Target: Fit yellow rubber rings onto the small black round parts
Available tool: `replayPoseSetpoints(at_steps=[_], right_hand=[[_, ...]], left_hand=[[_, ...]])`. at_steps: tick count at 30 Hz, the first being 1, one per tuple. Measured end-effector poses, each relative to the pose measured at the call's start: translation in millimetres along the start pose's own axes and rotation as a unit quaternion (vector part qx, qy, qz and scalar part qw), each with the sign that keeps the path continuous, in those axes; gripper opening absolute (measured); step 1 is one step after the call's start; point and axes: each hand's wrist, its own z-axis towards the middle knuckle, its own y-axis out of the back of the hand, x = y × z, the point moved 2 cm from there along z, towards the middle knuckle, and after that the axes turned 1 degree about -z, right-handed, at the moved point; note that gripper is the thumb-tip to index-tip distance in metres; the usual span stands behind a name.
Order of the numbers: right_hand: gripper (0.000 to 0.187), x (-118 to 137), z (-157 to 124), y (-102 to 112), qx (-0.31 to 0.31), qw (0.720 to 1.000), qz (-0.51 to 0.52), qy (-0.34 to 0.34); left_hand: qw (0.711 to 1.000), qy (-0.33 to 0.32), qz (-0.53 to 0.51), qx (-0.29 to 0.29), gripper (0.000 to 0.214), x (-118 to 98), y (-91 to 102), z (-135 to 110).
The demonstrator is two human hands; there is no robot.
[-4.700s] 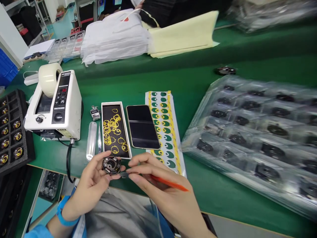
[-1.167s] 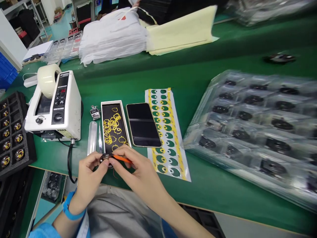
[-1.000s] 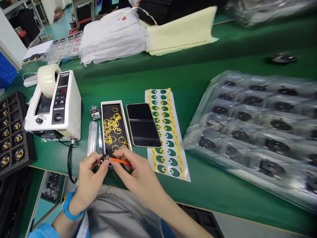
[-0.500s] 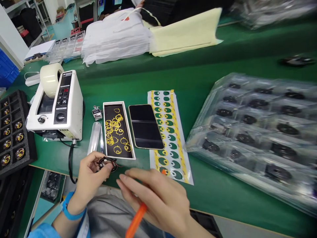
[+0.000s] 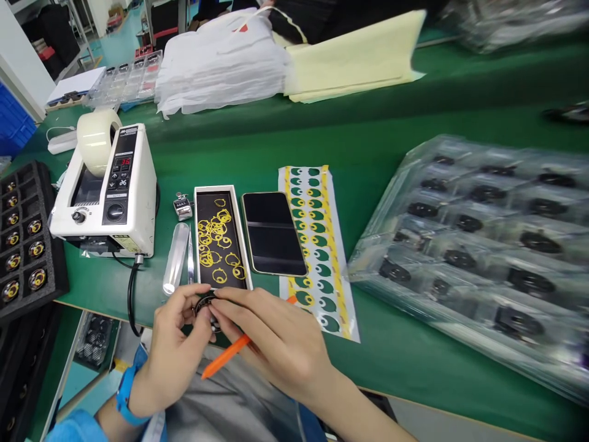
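Observation:
My left hand [image 5: 173, 347] pinches a small round black part [image 5: 204, 305] at the near edge of the green table [image 5: 257, 147]. My right hand [image 5: 273, 337] grips an orange stick tool [image 5: 225, 356], which points down and left, and its fingertips rest on the same black part. Just beyond my hands lies a white-rimmed tray [image 5: 220, 236] holding several yellow rings. Beside it are a dark phone [image 5: 273, 232] and a sheet of green and yellow stickers [image 5: 315, 245].
A white tape dispenser [image 5: 108, 190] with a tape roll stands at the left, beside a black foam tray [image 5: 23, 239] of round parts. Clear blister trays [image 5: 478, 245] of black parts fill the right. White bags [image 5: 221, 58] and yellow sheets [image 5: 354, 61] lie at the back.
My right hand had swung away to the right with the orange tool; it has now come back onto the round part. The tool now points down-left instead of lying across the part.

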Motion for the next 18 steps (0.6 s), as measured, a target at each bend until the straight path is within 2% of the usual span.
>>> replayPoseSetpoints(at_steps=[6, 11, 18], right_hand=[[0.016, -4.1, 0.1, 0.7, 0.019, 0.998, 0.066, -0.012], [0.017, -1.8, -2.6, 0.2, 0.000, 0.999, 0.041, -0.002], [0.017, -0.9, -5.2, -1.0, -0.002, 1.000, 0.017, 0.025]], left_hand=[[0.996, -0.046, 0.070, 0.024, 0.018, -4.0, 0.8, -4.2], [1.000, -0.017, 0.008, 0.011, 0.015, -4.2, -3.5, -2.6], [0.997, -0.047, 0.060, -0.011, 0.016, -4.9, -4.0, -3.0]])
